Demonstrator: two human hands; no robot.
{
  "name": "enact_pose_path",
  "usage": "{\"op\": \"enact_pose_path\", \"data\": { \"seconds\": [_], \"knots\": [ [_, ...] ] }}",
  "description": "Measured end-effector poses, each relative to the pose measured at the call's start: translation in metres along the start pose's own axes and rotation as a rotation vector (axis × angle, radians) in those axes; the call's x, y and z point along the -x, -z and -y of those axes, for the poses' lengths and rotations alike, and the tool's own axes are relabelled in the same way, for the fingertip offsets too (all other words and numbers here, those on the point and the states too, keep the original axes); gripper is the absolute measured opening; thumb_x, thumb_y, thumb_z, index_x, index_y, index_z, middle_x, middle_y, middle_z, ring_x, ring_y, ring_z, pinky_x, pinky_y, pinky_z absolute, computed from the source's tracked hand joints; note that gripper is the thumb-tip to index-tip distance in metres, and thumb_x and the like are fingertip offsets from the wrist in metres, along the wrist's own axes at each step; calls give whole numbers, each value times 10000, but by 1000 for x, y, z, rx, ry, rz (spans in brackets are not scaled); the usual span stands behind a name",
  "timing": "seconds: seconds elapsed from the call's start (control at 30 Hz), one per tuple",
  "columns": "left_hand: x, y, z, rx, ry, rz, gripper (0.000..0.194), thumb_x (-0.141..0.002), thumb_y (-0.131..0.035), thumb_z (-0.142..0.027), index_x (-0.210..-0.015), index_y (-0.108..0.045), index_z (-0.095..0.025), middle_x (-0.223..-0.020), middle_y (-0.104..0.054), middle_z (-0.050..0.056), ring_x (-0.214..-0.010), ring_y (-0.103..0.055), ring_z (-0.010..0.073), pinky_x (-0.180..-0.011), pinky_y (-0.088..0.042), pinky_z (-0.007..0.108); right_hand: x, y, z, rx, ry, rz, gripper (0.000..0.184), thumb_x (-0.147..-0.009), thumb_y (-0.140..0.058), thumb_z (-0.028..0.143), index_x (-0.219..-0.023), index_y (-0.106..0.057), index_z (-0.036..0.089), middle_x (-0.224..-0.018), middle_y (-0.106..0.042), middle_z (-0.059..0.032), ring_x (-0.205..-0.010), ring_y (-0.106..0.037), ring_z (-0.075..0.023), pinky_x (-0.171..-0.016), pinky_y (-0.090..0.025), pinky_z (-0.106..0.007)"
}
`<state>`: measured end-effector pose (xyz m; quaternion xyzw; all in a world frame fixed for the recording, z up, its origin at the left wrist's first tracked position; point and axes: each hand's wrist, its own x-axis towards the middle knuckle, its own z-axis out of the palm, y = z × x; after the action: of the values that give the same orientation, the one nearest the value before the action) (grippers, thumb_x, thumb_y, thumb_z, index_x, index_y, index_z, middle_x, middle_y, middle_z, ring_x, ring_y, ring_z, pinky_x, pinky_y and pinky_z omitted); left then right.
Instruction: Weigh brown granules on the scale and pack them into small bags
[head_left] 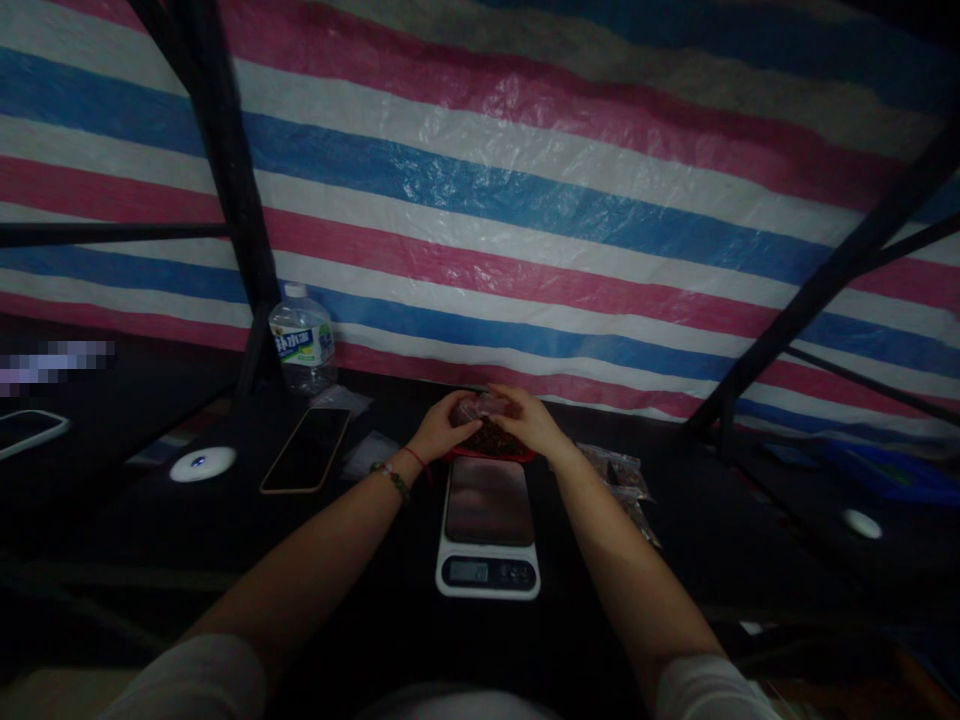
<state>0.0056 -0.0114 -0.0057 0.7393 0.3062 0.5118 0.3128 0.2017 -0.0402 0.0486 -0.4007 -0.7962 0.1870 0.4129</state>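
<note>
Sheeting (480, 240) striped red, white and blue hangs behind the black table (247, 520). Left of centre stand a clear bottle (304, 345) and, nearer, a flat phone (307, 450). White scale (489, 530) lies centrally, just before the red tray (517, 456) of dark bits. Left hand (442, 425) and right hand (529, 420) grasp a clear plastic bag (484, 405) over it, fingers curled. Filled packets (619, 470) lie beside the right forearm; a beaded bracelet (397, 482) circles the left wrist.
</note>
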Motion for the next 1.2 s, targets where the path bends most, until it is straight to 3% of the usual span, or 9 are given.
{"op": "enact_pose_path", "data": {
  "seconds": [0.1, 0.23, 0.4, 0.67, 0.8, 0.87, 1.0, 1.2],
  "knots": [
    [-3, 2, 5, 106, 71, -107, 465, -753, -645, -379, -1150, -555, -155, -1064, -635, 90, -975, -604, 211, -908, -461, 367, 6, 2, 2, 45, -10, -17, 498, -687, -629, 125, -1177, -580, 200, -1154, -602, -83, -1064, -562, -210, -958, -426, -389],
    [-7, 5, 9, 324, 116, -265, 509, -792, -602, -392, -1237, -490, -172, -1050, -636, 86, -941, -612, 185, -882, -471, 354, 26, -5, 4, -169, -106, 40, 432, -691, -621, 142, -1114, -544, 184, -1059, -609, -60, -950, -603, -174, -877, -473, -342],
    [-10, 7, 15, 331, 33, -272, 485, -763, -645, -379, -1198, -539, -192, -1000, -641, 63, -891, -614, 170, -848, -481, 328, 53, -13, 10, -219, -139, 157, 365, -670, -689, 169, -1014, -569, 188, -1019, -624, -39, -937, -607, -160, -870, -466, -317],
    [-10, 3, 27, 396, 182, -339, 495, -791, -613, -438, -1216, -513, -205, -963, -641, 51, -754, -605, 127, -702, -499, 261, 71, -16, 13, -3, -159, 227, 369, -669, -719, 192, -1019, -603, 192, -1027, -634, -39, -959, -596, -182, -885, -449, -336],
    [-10, 2, 26, 434, 234, -347, 523, -802, -590, -485, -1235, -480, -213, -974, -637, 52, -732, -598, 120, -633, -487, 231, 75, -15, 5, -16, -144, 241, 535, -617, -783, 242, -1105, -569, 193, -1107, -615, -57, -1029, -578, -199, -924, -436, -342],
    [-9, 3, 26, 448, 267, -368, 536, -812, -566, -511, -1247, -458, -217, -987, -631, 57, -709, -594, 119, -587, -474, 223, 71, -12, -3, -94, -143, 184, 550, -675, -752, 308, -1168, -531, 202, -1187, -585, -77, -1107, -551, -200, -966, -418, -347],
    [-11, 4, 28, 471, 312, -430, 555, -838, -510, -540, -1273, -418, -209, -1013, -625, 84, -655, -583, 122, -506, -439, 218, 46, -6, -21, -121, -191, 95, 357, -863, -538, 336, -1194, -532, 203, -1165, -610, -88, -1083, -577, -176, -935, -445, -337],
    [-13, 9, 25, 416, 339, -488, 539, -861, -469, -489, -1319, -336, -239, -935, -633, 49, -568, -550, 102, -473, -420, 214, -4, -17, -31, 360, -172, 417, 270, -846, -548, 241, -1085, -655, 173, -1126, -658, -83, -1040, -599, -206, -931, -433, -315]
  ]
}}
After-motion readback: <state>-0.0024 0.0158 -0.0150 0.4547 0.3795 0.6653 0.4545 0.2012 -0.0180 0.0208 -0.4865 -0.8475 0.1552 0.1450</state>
